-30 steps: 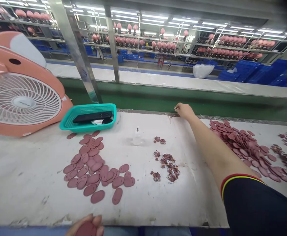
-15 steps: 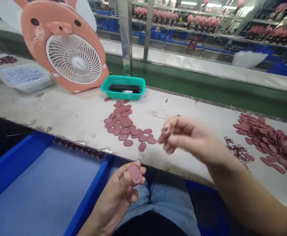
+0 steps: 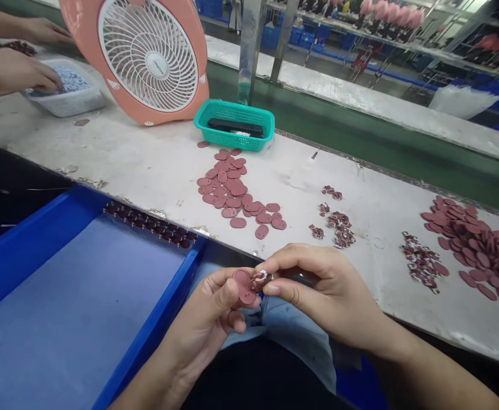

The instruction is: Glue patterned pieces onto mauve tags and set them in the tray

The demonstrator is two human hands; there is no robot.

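The left hand (image 3: pixel 202 319) gripped a pink oval piece (image 3: pixel 244 286) tight over the blue jeans (image 3: pixel 292 336), and the right hand (image 3: pixel 322 290) pinched a tiny printed bit (image 3: pixel 260 278) against it.

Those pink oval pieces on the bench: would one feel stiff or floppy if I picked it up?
A pink oval looks thin and soft, so it's probably somewhat bendy rather than rigid. It's likely light, judging by the loose, flat overlaps in the piles. Being flat, it probably won't roll, and the left hand seems to grip one easily.
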